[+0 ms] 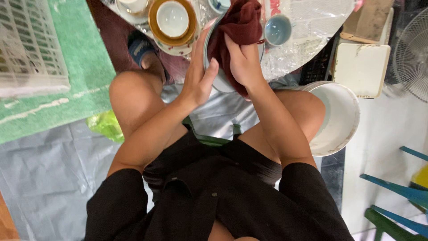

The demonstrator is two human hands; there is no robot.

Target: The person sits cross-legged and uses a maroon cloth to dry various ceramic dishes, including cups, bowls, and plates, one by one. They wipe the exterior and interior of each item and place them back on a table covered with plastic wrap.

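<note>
Cloth pressed into a held bowl.
Left hand [198, 73] grips bowl [219, 82] rim; right hand [243, 62] closed on red cloth [238, 22] inside.

Packages: a flat brown cardboard box [371, 18] is seen at the top right edge, tilted, beside the round table | Labels: a white patch with red printing [273, 6] is seen at the top centre, partly hidden behind a dark red cloth; its shape cannot be told | Signs: none | Screens: none
</note>
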